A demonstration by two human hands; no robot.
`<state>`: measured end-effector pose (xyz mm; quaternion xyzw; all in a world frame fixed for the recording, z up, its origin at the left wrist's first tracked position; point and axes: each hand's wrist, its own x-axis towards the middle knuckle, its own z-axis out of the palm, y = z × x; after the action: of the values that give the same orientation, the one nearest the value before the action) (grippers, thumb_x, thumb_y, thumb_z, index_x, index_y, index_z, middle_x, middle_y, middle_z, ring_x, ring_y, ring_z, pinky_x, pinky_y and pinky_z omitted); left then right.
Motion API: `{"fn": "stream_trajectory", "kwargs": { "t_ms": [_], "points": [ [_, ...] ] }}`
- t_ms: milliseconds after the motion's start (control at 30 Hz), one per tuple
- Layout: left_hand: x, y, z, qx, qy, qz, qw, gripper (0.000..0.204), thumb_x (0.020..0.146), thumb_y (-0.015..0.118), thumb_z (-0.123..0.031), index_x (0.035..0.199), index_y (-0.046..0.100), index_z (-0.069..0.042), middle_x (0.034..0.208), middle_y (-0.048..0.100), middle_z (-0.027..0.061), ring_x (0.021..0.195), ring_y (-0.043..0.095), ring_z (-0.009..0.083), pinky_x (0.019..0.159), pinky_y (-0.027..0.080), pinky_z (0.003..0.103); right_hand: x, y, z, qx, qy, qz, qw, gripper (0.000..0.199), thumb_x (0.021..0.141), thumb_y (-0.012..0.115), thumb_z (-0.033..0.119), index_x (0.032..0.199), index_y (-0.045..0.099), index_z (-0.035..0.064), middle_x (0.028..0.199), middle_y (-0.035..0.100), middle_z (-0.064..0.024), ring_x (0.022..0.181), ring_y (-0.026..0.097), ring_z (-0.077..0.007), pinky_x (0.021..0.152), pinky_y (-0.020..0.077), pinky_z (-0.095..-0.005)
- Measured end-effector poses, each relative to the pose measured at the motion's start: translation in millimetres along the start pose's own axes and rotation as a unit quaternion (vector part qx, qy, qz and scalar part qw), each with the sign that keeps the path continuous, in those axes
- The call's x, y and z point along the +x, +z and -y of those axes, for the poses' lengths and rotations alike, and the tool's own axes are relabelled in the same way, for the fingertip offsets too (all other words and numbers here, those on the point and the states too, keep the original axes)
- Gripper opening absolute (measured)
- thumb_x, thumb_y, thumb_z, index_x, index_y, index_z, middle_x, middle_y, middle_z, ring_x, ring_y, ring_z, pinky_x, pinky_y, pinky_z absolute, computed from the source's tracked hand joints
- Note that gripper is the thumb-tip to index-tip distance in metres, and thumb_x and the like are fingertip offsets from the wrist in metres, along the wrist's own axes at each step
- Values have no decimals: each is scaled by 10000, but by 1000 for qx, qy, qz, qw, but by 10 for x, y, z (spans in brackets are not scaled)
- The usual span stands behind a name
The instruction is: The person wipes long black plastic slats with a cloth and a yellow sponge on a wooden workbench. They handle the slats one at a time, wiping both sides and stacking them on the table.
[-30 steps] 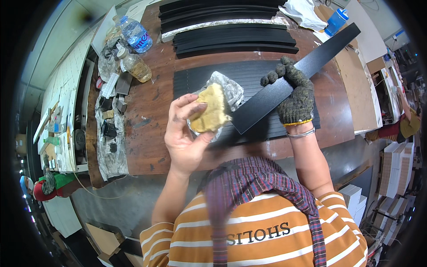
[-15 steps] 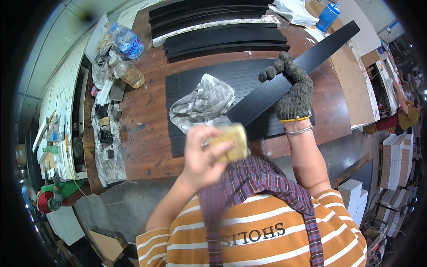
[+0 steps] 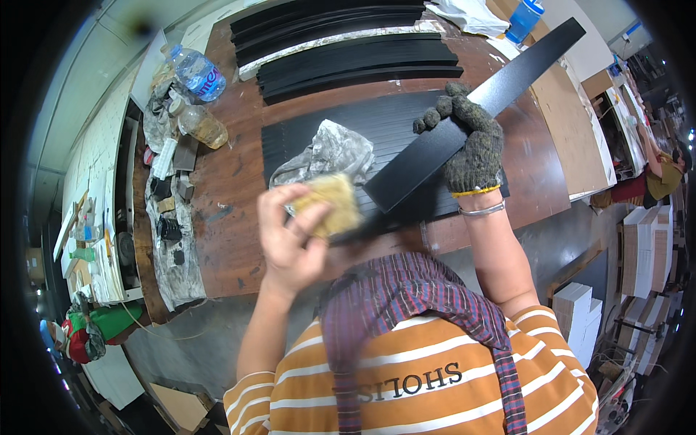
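My bare left hand is closed around a yellowish sponge, smeared by motion, near the table's front edge. Wrapped in a dark knitted glove with a yellow cuff, my right hand grips a long glossy black board. That board slants from its low end near the sponge up to the far right. Beneath it lies a flat layer of black strips. A grey-stained white cloth sits crumpled on those strips, just beyond my left hand.
Stacks of black strips lie at the back of the brown table. At left stand a blue-labelled bottle and a jar of amber liquid. A blue bottle stands far right. Another person is beyond the right edge.
My left hand has moved left with the sponge, away from the board's low end. My right hand still grips the board, whose far end sits slightly higher in view.
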<state>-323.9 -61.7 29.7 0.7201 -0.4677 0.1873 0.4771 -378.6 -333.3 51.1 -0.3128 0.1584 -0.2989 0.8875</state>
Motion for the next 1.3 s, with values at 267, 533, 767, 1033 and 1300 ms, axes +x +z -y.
{"fn": "stream_trajectory", "kwargs": {
  "t_ms": [267, 533, 767, 1033, 1300],
  "points": [
    [-310, 22, 260, -488, -352, -34, 798, 486, 898, 730, -61, 1337, 538, 21, 1330, 595, 119, 1220, 613, 236, 1071, 481, 364, -14, -4, 46, -34, -23, 50, 998, 342, 910, 611, 92, 1231, 570, -21, 874, 640, -124, 750, 651, -288, 756, 565, -507],
    [-578, 117, 440, -726, -438, -88, 522, 463, 1058, 480, -298, 1459, 501, -68, 1435, 563, 206, 1311, 560, 360, 1095, 443, 623, 62, 104, 364, -146, -32, 62, 987, 228, 912, 683, 94, 1100, 635, -27, 810, 654, -111, 690, 685, -235, 632, 593, -384],
    [-535, 131, 330, -657, -428, -84, 615, 435, 1046, 513, -226, 1422, 507, -6, 1407, 584, 187, 1277, 588, 348, 1078, 489, 500, 255, -77, 237, -168, -124, -16, 978, 288, 953, 670, 226, 1159, 648, 27, 781, 609, -47, 575, 567, -174, 515, 459, -310],
    [-301, 115, -16, -354, -276, -47, 892, 478, 819, 776, 18, 1267, 610, 18, 1354, 584, 166, 1260, 578, 270, 1093, 453, 387, 383, -229, 191, 38, 30, 62, 997, 516, 846, 522, 110, 1329, 551, -73, 1025, 652, -146, 823, 629, -271, 781, 557, -396],
    [-22, 151, -178, -56, -38, 84, 994, 509, 625, 776, 22, 1116, 720, -102, 1203, 629, 168, 1090, 613, 361, 907, 515, 458, 365, -225, 92, 72, 1, 30, 997, 418, 811, 520, 75, 1207, 584, -43, 959, 613, -123, 782, 591, -262, 733, 520, -401]
  ]
}}
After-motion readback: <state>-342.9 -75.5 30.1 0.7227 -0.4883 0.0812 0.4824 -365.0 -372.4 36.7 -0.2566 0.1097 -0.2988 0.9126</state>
